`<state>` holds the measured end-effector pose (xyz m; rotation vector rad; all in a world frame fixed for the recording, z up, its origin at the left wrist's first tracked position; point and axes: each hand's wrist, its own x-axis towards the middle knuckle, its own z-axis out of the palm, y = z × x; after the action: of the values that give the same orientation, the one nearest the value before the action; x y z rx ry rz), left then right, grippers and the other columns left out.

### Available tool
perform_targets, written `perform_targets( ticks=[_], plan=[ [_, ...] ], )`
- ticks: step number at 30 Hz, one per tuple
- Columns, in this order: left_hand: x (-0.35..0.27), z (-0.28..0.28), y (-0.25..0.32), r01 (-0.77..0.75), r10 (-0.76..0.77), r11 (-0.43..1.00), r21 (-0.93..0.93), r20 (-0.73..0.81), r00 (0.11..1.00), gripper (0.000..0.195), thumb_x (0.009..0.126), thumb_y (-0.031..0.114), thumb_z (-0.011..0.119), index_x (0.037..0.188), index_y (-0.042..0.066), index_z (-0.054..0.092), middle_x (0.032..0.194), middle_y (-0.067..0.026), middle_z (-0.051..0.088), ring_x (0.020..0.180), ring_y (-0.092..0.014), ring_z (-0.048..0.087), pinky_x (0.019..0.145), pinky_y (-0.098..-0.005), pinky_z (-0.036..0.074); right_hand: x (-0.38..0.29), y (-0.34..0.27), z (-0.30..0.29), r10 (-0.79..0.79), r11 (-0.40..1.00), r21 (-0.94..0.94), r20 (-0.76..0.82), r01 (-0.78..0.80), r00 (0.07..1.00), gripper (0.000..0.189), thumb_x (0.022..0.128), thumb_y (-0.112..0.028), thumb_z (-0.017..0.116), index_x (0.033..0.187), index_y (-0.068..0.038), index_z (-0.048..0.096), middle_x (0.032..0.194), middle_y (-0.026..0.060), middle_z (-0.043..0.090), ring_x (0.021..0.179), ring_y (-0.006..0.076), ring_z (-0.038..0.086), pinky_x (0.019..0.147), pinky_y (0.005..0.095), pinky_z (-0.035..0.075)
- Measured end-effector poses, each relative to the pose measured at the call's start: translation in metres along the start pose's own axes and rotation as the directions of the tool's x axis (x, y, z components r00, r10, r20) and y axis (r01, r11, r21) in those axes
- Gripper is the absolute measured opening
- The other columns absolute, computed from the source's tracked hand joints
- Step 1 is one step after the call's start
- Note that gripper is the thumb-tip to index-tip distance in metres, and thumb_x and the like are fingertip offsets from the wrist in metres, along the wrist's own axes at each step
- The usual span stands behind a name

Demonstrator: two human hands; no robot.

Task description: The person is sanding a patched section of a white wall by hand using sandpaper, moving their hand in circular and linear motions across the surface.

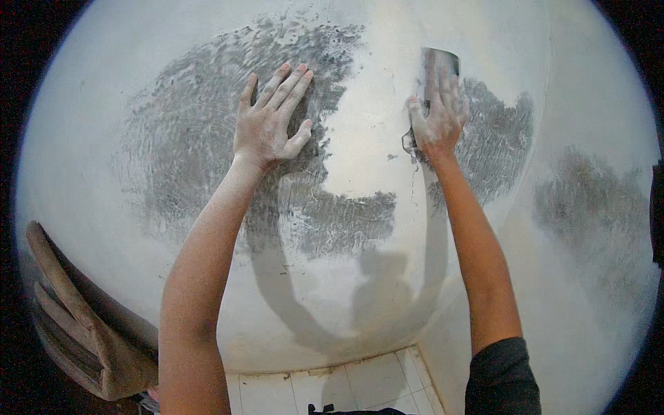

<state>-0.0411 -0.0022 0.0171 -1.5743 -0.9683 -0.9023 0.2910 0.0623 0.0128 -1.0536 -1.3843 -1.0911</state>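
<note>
My left hand (272,116), coated in pale dust, lies flat with spread fingers on a dark, scraped patch of the wall (192,129). Nothing is in it. Further right, my right hand (440,116) presses a scraper with a wide metal blade (433,62) against the wall, its fingers over the blade. The tool's lower part is mostly hidden behind the palm. Between the hands runs a strip of cream-coloured paint (363,129) with ragged edges. More dark roughened wall (495,140) shows right of my right hand.
A brown upholstered piece of furniture (122,358) stands at the lower left. White floor tiles (316,389) meet the wall's foot below. At the right, past a corner, another wall surface bears a dark patch (581,192). Shadows of my arms and head fall on the wall.
</note>
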Motion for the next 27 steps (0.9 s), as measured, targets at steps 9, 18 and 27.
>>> perform_targets(
  ticks=[9, 18, 27],
  plan=[
    [-0.007, -0.001, -0.009, -0.012, 0.011, 1.000, -0.017, -0.033, 0.999, 0.081, 0.087, 0.046, 0.057, 0.163, 0.030, 0.036, 0.168, 0.0087, 0.037, 0.156, -0.013, 0.031, 0.132, -0.0525, 0.011, -0.058, -0.080, -0.013, -0.657, 0.744, 0.361, 0.243, 0.562, 0.714, 0.084, 0.088, -0.049, 0.065, 0.164, -0.037, 0.034, 0.172, -0.0021, 0.033, 0.159, 0.0210, 0.026, 0.127, 0.0649, 0.006],
    [-0.002, -0.001, 0.000, 0.011, -0.012, 0.998, -0.060, -0.020, 1.000, 0.076, 0.085, 0.044, 0.058, 0.159, 0.029, 0.044, 0.167, 0.0056, 0.040, 0.154, -0.015, 0.034, 0.131, -0.0510, 0.010, -0.012, -0.039, 0.002, 0.056, 0.986, 0.158, -0.058, -0.046, 0.997, 0.083, 0.086, -0.046, 0.069, 0.163, -0.032, 0.039, 0.172, -0.0002, 0.032, 0.160, 0.0300, 0.024, 0.126, 0.0668, 0.004],
    [-0.004, -0.004, -0.005, -0.008, 0.006, 0.999, -0.040, -0.030, 1.000, 0.074, 0.088, 0.045, 0.056, 0.159, 0.030, 0.043, 0.167, 0.0067, 0.039, 0.155, -0.015, 0.032, 0.131, -0.0513, 0.012, -0.005, -0.041, -0.022, -0.507, 0.861, 0.107, 0.091, 0.498, 0.857, 0.073, 0.083, -0.041, 0.069, 0.154, -0.039, 0.050, 0.167, -0.0067, 0.041, 0.156, 0.0160, 0.033, 0.127, 0.0624, 0.004]
  ],
)
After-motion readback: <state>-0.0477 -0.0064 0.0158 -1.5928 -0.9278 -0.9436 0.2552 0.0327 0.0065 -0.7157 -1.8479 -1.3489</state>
